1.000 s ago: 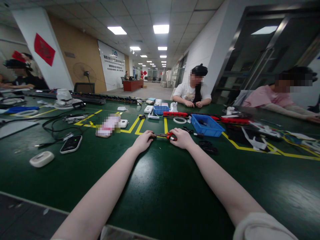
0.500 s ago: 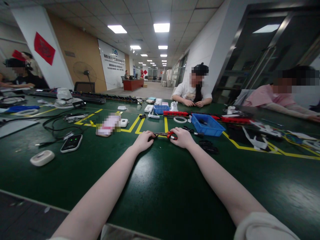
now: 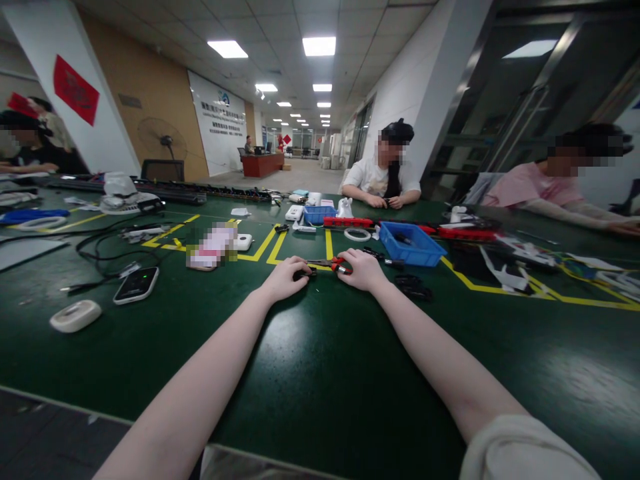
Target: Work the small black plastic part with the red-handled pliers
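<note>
My right hand (image 3: 364,270) is closed around the red handles of a pair of pliers (image 3: 336,265). The metal jaws point left, towards my left hand (image 3: 285,280). Those left fingers are pinched together on a small black piece (image 3: 313,271), close by the tips of the pliers. Most of the piece is covered by my fingers, so its kind does not show. Whether the jaws grip it, I cannot tell. Both hands stay low over the green table (image 3: 320,373).
A blue bin (image 3: 413,248) and black parts (image 3: 413,288) lie right of my hands. To the left are a phone (image 3: 213,247), a black-screened device (image 3: 137,285), a white oval case (image 3: 75,316) and cables (image 3: 97,250). A person (image 3: 383,170) sits opposite.
The whole view has shifted slightly, so things appear a little further left and higher. The black piece at my left fingertips shows a bit more; both hands keep their holds.
</note>
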The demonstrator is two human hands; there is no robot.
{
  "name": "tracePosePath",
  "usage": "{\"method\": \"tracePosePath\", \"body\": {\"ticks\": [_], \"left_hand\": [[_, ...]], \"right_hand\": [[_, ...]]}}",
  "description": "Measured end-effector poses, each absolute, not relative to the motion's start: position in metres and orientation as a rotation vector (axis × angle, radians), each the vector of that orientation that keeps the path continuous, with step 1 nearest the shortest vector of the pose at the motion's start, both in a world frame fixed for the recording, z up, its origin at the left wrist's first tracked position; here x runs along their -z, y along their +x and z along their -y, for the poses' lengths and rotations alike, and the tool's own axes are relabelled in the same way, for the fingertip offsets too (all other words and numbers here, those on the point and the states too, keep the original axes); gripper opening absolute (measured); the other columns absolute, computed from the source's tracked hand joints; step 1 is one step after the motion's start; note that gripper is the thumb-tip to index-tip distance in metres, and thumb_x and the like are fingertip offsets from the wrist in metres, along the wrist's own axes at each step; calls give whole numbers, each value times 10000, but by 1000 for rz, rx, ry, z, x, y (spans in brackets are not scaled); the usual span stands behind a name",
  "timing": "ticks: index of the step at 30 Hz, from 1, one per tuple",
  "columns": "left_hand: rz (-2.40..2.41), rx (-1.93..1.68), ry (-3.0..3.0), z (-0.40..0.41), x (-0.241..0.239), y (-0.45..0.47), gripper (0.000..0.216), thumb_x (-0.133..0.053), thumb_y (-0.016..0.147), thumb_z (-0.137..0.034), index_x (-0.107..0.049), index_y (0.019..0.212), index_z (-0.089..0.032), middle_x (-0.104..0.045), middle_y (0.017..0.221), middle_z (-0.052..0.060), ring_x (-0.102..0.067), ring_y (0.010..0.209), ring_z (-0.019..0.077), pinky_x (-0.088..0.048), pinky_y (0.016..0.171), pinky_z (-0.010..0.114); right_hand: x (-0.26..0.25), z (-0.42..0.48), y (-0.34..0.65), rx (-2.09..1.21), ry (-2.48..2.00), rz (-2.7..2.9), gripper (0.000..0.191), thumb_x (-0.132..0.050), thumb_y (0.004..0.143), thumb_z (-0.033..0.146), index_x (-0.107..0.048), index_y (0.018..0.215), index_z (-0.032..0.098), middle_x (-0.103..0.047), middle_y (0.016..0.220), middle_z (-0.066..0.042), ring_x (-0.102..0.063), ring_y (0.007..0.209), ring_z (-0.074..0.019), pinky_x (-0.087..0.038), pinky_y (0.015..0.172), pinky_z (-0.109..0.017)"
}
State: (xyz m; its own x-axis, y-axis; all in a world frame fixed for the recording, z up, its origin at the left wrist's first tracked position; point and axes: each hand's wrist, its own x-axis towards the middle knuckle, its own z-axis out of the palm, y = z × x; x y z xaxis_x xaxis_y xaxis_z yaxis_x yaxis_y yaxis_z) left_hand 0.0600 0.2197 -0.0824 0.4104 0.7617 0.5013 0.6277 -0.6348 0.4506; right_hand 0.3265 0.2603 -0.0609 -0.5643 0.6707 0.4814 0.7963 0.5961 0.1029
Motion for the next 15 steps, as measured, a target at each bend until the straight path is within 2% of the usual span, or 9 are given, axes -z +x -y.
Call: {"method": "tracePosePath", "body": {"ticks": [4, 9, 15], "left_hand": [[-1221, -1035, 2504, -215, 80, 61, 206, -677, 801, -267, -728, 997, -231, -604, 1210, 74, -590, 1140, 268, -457, 1039, 458], [-1190, -947, 2446, -214, 82, 65, 281, -736, 783, -346, -740, 1051, -261, -536, 1353, 90, -497, 1298, 307, -369, 1115, 494], [-1128, -772, 2443, -214, 81, 68, 130, -734, 803, -293, -768, 919, -248, -588, 1284, 78, -474, 1304, 294, -310, 1150, 501]], "right_hand": [[62, -262, 327, 429, -1189, 2401, 368, -604, 799, 374, -626, 1123, 199, -670, 1067, -78, -598, 962, -242, -447, 837, -337], [64, -263, 329, 425, -1206, 2354, 351, -605, 803, 377, -622, 1108, 205, -669, 1065, -75, -598, 970, -248, -451, 839, -342], [64, -264, 329, 427, -1196, 2347, 328, -611, 794, 368, -634, 1077, 205, -670, 1047, -75, -599, 960, -250, -454, 832, -342]]}}
